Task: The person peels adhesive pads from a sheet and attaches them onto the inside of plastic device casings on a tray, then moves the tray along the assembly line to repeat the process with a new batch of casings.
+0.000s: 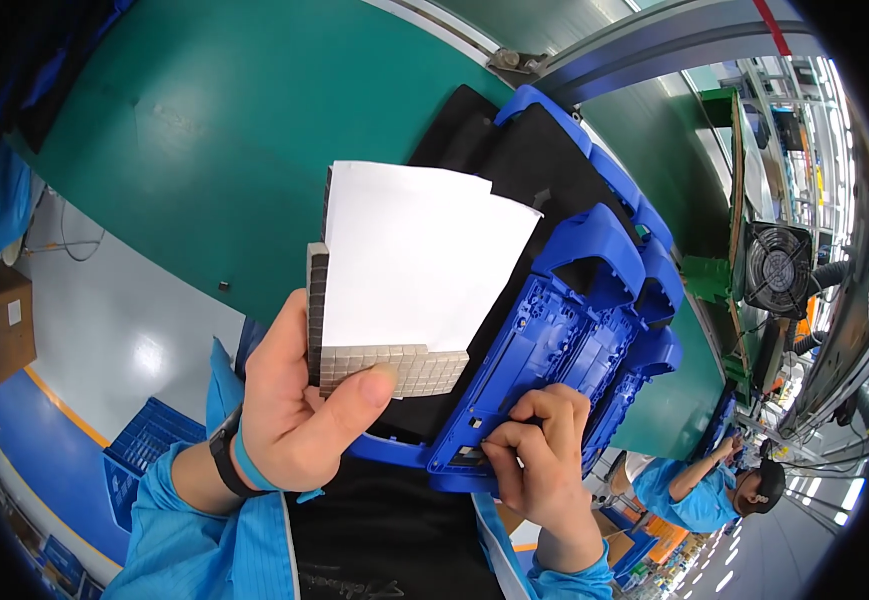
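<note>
My left hand [299, 420] is closed around a block of small silvery square metal pieces [424, 372], its thumb pressed on their front face. White paper sheets [414, 255] stand up from the block, and more dark-edged pieces line their left side. At the lower end of a blue plastic housing [504, 365], my right hand [542, 455] has its thumb and index finger pinched together close to a small slot. Whatever those fingertips hold, if anything, is hidden. Beside it lie further similar blue housings [594, 345] with raised curved ends.
Under the housings is a black sheet [529, 165] on a green work surface [224, 130]. A black fan [778, 268] stands at the right. Another person [694, 490] in blue works beyond. A blue crate [154, 450] and a cardboard box [4, 325] are at the left.
</note>
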The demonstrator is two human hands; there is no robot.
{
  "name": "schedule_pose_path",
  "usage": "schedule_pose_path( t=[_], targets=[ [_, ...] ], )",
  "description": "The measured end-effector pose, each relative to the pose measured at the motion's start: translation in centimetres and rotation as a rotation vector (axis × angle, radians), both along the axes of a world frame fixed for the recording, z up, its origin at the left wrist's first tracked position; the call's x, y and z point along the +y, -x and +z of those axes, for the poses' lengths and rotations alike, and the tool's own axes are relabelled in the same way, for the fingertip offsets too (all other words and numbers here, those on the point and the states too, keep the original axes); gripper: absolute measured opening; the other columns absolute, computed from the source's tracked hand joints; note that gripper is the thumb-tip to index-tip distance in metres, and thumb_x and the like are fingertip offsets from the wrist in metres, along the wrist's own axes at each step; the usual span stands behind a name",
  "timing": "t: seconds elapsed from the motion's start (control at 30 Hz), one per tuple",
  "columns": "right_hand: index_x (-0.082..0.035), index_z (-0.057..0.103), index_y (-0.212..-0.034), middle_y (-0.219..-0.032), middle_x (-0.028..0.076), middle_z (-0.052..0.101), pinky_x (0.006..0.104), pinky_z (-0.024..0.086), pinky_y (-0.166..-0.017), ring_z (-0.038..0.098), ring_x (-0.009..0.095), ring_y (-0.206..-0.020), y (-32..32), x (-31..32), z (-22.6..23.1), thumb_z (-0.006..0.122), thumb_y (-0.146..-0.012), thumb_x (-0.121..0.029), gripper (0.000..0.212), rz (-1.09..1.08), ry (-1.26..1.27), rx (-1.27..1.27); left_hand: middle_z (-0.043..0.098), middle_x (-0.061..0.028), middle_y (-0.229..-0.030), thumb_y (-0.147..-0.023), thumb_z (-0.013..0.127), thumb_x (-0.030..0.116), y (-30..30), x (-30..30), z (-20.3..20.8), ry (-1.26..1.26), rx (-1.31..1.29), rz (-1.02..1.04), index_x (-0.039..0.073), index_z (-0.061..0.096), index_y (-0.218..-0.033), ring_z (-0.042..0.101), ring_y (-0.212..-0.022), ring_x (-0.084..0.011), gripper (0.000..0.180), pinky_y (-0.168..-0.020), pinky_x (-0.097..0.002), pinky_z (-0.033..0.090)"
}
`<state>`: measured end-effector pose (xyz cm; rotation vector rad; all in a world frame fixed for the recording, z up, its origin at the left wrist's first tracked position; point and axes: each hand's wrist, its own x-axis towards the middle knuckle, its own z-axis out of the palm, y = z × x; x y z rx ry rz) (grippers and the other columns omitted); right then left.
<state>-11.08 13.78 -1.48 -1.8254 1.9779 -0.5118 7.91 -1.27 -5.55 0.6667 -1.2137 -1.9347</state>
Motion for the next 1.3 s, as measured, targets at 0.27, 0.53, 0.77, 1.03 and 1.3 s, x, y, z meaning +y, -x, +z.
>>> schedule_pose_path(
  t=[0.27, 0.53, 0.77, 1.03, 1.3],
  targets=[
    [-0.002, 0.059, -0.085, -0.092, 0.016, 0.056, 0.0331, 0.045, -0.068, 0.054, 0.025, -0.079, 0.7, -0.6, 1.5, 0.069, -0.072, 0.001, 0.018, -0.192, 0.275, -0.162, 0.070, -0.0175, -0.091, -0.089, 0.068, 0.012, -0.2, 0.4, 2.0, 0.262, -0.134, -0.113, -0.010, 0.047, -0.122, 0.069, -0.077, -0.0183, 0.045, -0.069, -0.0272, 0.052],
    [-0.001, 0.064, -0.087, -0.080, 0.011, 0.057, 0.0291, 0.041, -0.059, 0.052, 0.021, -0.069, -0.3, -2.9, 2.7, 0.072, -0.068, 0.006, 0.022, -0.061, 0.400, -0.175, 0.070, -0.0167, -0.093, -0.090, 0.066, 0.009, 0.9, 1.0, 2.9, 0.262, -0.096, -0.286, -0.008, 0.048, -0.124, 0.071, -0.077, -0.0222, 0.042, -0.069, -0.0291, 0.053],
    [-0.005, 0.068, -0.091, -0.083, 0.007, 0.058, 0.0302, 0.042, -0.059, 0.053, 0.022, -0.070, -0.4, -2.6, 3.0, 0.080, -0.068, 0.001, 0.027, -0.080, 0.436, -0.061, 0.069, -0.0180, -0.090, -0.088, 0.067, 0.007, 1.8, 1.0, 3.3, 0.373, -0.140, -0.286, -0.008, 0.050, -0.122, 0.070, -0.074, -0.0269, 0.041, -0.066, -0.0311, 0.053],
    [-0.003, 0.066, -0.089, -0.082, 0.007, 0.059, 0.0305, 0.041, -0.059, 0.053, 0.022, -0.070, 0.3, -3.3, 2.1, 0.078, -0.066, 0.000, 0.026, 0.018, 0.451, -0.032, 0.068, -0.0148, -0.083, -0.088, 0.067, 0.007, 2.4, 1.0, 3.8, 0.394, -0.162, -0.343, -0.008, 0.051, -0.120, 0.069, -0.069, -0.0252, 0.039, -0.063, -0.0299, 0.052],
    [-0.005, 0.062, -0.086, -0.080, 0.007, 0.055, 0.0328, 0.041, -0.060, 0.052, 0.024, -0.069, 0.9, -2.3, 1.5, 0.073, -0.066, 0.004, 0.025, 0.010, 0.441, -0.073, 0.070, -0.0170, -0.090, -0.091, 0.064, 0.010, 2.9, 1.1, 3.8, 0.169, -0.212, -0.429, -0.009, 0.049, -0.124, 0.071, -0.077, -0.0237, 0.041, -0.069, -0.0297, 0.054]
  ],
)
